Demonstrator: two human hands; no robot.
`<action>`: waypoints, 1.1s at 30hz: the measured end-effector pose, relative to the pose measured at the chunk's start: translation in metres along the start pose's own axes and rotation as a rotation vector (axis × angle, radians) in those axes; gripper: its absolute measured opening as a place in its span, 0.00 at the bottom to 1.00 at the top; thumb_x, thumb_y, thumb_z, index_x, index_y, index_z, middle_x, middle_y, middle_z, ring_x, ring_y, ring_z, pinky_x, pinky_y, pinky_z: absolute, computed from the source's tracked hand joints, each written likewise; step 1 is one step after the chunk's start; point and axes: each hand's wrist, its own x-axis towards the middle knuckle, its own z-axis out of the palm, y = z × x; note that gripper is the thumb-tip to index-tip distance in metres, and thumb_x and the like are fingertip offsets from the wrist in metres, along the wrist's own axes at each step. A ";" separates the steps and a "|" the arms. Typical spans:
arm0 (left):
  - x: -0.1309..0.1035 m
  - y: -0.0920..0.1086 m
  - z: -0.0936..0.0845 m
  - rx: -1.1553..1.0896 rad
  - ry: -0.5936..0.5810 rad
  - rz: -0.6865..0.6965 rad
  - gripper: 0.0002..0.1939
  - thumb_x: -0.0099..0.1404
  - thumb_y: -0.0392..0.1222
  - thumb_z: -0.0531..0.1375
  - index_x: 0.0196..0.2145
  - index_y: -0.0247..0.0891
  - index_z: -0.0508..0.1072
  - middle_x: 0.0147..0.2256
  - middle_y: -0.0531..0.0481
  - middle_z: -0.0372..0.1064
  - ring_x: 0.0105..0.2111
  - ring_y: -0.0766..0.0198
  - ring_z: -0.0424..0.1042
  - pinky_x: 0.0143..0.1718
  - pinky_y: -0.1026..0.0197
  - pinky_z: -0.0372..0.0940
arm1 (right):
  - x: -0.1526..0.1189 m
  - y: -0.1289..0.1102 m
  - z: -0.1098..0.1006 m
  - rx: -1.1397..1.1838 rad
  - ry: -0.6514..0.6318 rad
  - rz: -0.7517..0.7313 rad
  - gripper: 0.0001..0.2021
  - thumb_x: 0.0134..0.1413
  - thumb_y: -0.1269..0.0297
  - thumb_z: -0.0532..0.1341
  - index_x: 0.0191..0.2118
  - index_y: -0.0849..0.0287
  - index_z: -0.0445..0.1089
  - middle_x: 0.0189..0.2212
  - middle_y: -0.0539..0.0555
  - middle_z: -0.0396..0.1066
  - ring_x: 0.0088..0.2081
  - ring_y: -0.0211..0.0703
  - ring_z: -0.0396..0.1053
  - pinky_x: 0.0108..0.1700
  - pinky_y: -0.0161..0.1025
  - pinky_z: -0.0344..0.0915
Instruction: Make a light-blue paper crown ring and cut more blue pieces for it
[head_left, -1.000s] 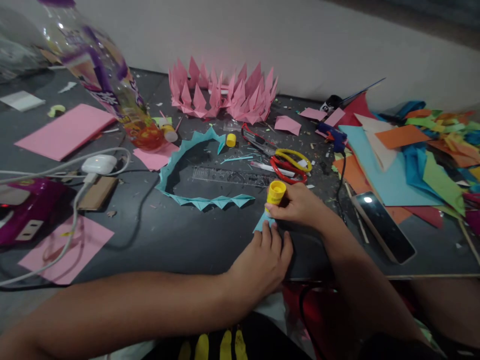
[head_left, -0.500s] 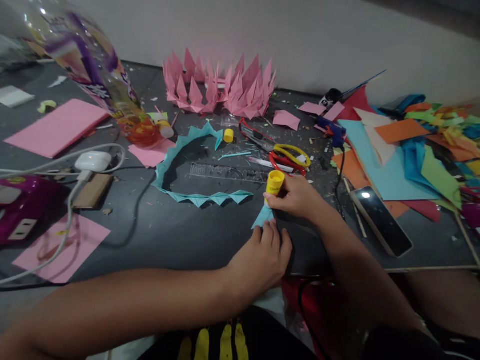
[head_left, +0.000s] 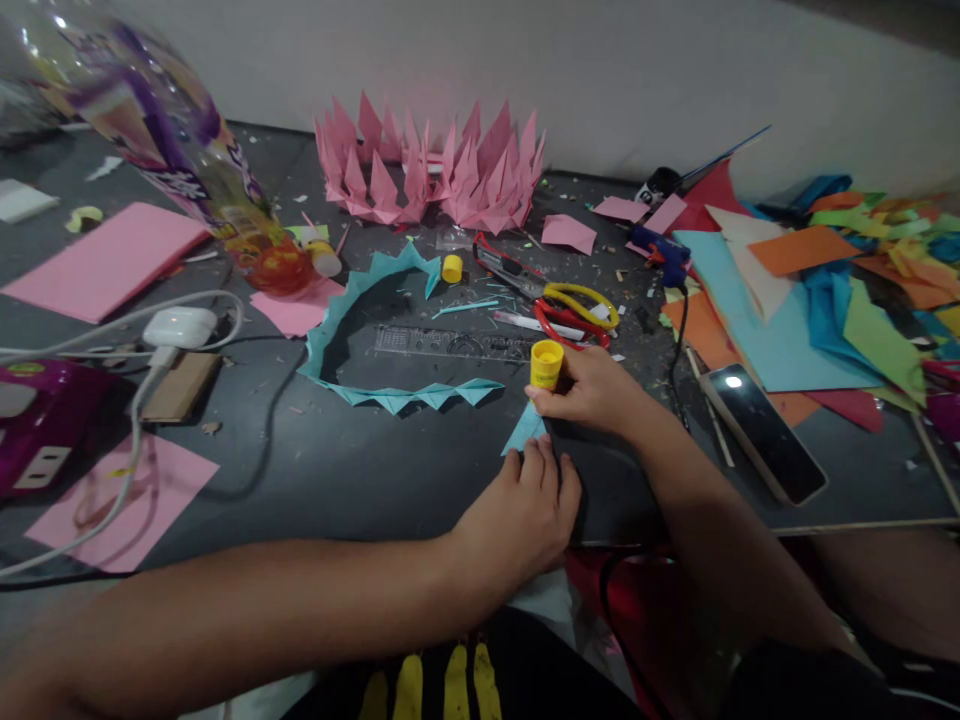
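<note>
My right hand (head_left: 589, 388) is wrapped round a yellow glue stick (head_left: 546, 366), held upright with its base up and its lower end at a small folded piece of light blue paper (head_left: 520, 432). The fingers of my left hand (head_left: 529, 500) lie stretched on the near edge of that piece, pressing it to the table. Ahead and to the left, a curved chain of folded blue paper points (head_left: 330, 312) rests on the table. The yellow glue cap (head_left: 452, 269) stands by the chain's far end. Where the stick meets the paper is hidden by my right hand.
Beyond the chain are a clear ruler (head_left: 450, 343), scissors (head_left: 576, 312), a cutter (head_left: 502, 262) and a pink folded-paper ring (head_left: 480, 190). A plastic bottle (head_left: 255, 230) stands left. Right lie a glue gun (head_left: 660, 250), phone (head_left: 769, 430) and coloured paper (head_left: 757, 345).
The glue stick in my right hand has tilted or lowered slightly over the blue piece. My left hand keeps its place, and the whole view has shifted a little.
</note>
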 end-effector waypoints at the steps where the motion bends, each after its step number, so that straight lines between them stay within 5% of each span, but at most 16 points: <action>1: 0.000 0.000 0.000 -0.011 -0.005 -0.002 0.37 0.58 0.59 0.57 0.52 0.19 0.62 0.49 0.22 0.65 0.49 0.43 0.68 0.44 0.51 0.66 | 0.000 0.000 0.001 -0.005 -0.001 -0.010 0.08 0.44 0.59 0.58 0.28 0.59 0.65 0.16 0.47 0.60 0.20 0.35 0.56 0.24 0.34 0.49; 6: 0.003 -0.006 -0.006 -0.111 0.017 -0.026 0.38 0.57 0.63 0.56 0.48 0.20 0.65 0.46 0.25 0.68 0.45 0.46 0.70 0.41 0.53 0.67 | 0.001 0.004 0.003 -0.066 0.180 -0.009 0.09 0.41 0.57 0.59 0.26 0.57 0.66 0.14 0.47 0.59 0.18 0.36 0.56 0.23 0.35 0.50; 11: 0.008 -0.030 -0.015 -0.271 -0.040 -0.014 0.07 0.65 0.37 0.55 0.34 0.31 0.70 0.31 0.43 0.72 0.33 0.57 0.72 0.30 0.60 0.66 | 0.001 0.022 -0.004 0.079 0.596 0.029 0.11 0.43 0.54 0.58 0.24 0.57 0.65 0.16 0.50 0.64 0.21 0.41 0.64 0.25 0.38 0.61; 14: 0.012 -0.046 -0.019 -0.322 -0.105 -0.067 0.04 0.63 0.30 0.54 0.34 0.32 0.69 0.31 0.46 0.71 0.33 0.58 0.72 0.29 0.61 0.65 | 0.001 0.032 -0.008 0.145 0.724 0.058 0.12 0.45 0.54 0.57 0.26 0.57 0.67 0.18 0.50 0.66 0.23 0.42 0.66 0.26 0.40 0.64; 20: 0.020 -0.062 -0.025 -0.364 -0.202 -0.467 0.15 0.61 0.48 0.59 0.36 0.31 0.71 0.33 0.42 0.73 0.32 0.55 0.74 0.28 0.60 0.64 | 0.005 0.034 -0.008 0.187 0.701 0.105 0.11 0.44 0.54 0.57 0.24 0.57 0.66 0.17 0.50 0.65 0.20 0.40 0.64 0.23 0.39 0.62; 33: 0.017 -0.083 -0.036 -0.496 -0.275 -0.412 0.05 0.52 0.38 0.61 0.30 0.40 0.76 0.26 0.53 0.75 0.24 0.64 0.71 0.19 0.67 0.53 | 0.003 0.028 -0.014 0.278 0.593 0.157 0.11 0.42 0.54 0.57 0.24 0.58 0.63 0.16 0.49 0.62 0.19 0.38 0.61 0.24 0.38 0.59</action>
